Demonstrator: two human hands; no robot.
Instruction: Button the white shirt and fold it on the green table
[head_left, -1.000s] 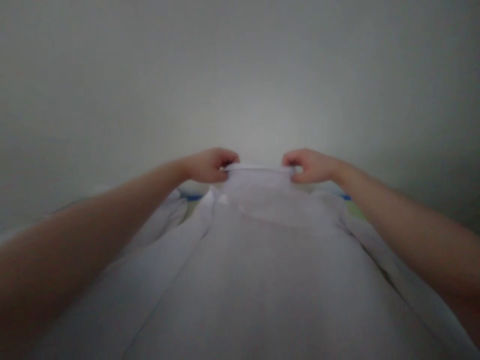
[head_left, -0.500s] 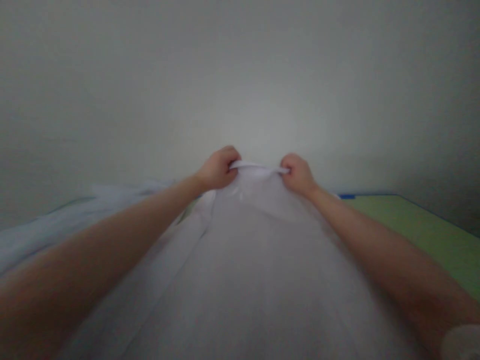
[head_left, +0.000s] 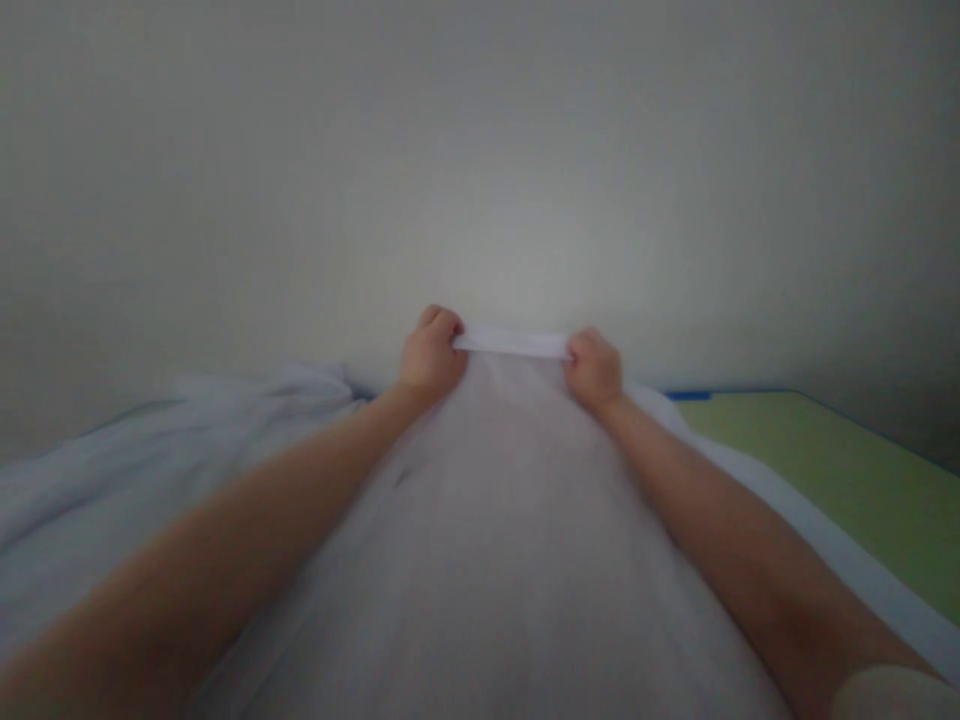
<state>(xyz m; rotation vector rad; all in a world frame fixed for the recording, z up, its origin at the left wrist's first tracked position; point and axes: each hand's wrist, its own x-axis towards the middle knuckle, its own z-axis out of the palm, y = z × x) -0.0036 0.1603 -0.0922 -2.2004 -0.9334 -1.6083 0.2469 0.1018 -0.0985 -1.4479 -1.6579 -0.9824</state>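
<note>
A thin white cloth (head_left: 517, 520) is stretched between my hands by a folded, band-like edge (head_left: 514, 342). My left hand (head_left: 435, 350) is closed round the left end of that edge. At its right end, my right hand (head_left: 594, 368) has its fingers closed on the same edge. Both arms reach far forward, and the cloth hangs from the edge down toward me between them. Blur hides its details, so whether it is a garment or a sheet cannot be told.
More crumpled white cloth (head_left: 247, 420) lies to the left. On the right a green surface (head_left: 810, 450) with a blue border shows, partly covered by a white strip of cloth (head_left: 795, 510). A plain pale wall (head_left: 480, 150) rises behind.
Both hands have come down slightly, and the banded edge is now flatter and straighter between them. White cloth has spread out over the green surface beyond my right arm.
</note>
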